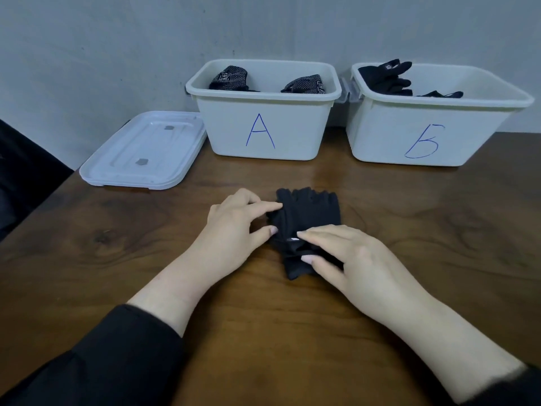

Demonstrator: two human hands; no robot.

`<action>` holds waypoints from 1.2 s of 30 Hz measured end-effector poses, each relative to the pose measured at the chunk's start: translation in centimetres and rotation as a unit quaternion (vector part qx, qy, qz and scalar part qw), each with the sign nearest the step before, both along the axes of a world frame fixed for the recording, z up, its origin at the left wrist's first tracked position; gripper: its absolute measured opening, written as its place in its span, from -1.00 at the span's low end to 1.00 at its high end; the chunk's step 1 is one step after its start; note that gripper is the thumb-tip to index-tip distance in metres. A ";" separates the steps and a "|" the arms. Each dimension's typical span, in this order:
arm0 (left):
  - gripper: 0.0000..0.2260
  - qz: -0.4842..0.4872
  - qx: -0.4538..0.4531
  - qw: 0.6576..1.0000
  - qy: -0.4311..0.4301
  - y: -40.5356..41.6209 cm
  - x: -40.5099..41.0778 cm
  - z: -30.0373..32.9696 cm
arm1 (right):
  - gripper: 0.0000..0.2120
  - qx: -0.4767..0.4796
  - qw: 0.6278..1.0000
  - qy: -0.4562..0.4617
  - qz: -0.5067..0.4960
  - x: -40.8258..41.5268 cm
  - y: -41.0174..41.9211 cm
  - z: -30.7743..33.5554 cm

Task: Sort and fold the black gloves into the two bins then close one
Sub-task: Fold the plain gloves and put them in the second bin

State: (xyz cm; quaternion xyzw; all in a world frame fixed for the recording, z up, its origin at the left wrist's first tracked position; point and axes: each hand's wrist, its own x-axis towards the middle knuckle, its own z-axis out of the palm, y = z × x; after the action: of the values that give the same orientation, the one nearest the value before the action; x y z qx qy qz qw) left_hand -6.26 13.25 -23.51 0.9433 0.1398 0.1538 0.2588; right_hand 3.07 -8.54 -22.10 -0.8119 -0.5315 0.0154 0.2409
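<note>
A plain black glove (308, 213) lies on the wooden table, fingers pointing away from me. My left hand (234, 227) pinches its left edge between thumb and fingers. My right hand (351, 259) rests on the cuff end, fingertips on the fabric by a small white tag. The white bin marked A (263, 133) stands at the back and holds two dotted black gloves (231, 79). To its right, the white bin marked Б (421, 136) holds plain black gloves (386, 79). Both bins are open.
A translucent white lid (143, 153) lies flat on the table left of bin A. A grey wall runs behind the bins. A dark object (26, 171) sits past the table's left edge.
</note>
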 end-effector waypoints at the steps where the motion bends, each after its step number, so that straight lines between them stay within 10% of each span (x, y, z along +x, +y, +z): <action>1: -0.68 -0.001 0.014 1.000 -0.010 -0.1 0.2 -0.1 | -0.56 -0.002 1.000 0.006 -0.001 0.1 -0.1 0.0; 15: -0.71 -0.038 0.108 0.987 -0.109 0.2 -1.2 1.3 | -0.43 -0.101 0.993 0.053 0.036 1.1 -1.0 0.1; 22: -0.66 -0.155 0.051 0.986 0.042 0.1 -1.4 0.1 | -0.46 -0.103 0.982 0.149 0.055 3.6 -3.4 0.6; 32: -0.32 -0.178 0.046 0.978 0.100 -1.0 -2.1 1.6 | -0.65 -0.017 0.998 0.061 0.015 2.8 -2.8 0.3; 36: -0.66 -0.170 0.074 0.982 0.024 -1.5 -1.7 1.0 | -0.70 -0.025 0.994 0.105 0.004 2.5 -3.1 0.5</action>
State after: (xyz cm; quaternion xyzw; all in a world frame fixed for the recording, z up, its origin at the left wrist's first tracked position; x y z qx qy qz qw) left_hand -7.97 11.79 -22.55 0.9733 -0.0278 0.0944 0.2074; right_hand 5.57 -11.67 -21.60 -0.8097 -0.5055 0.1150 0.2751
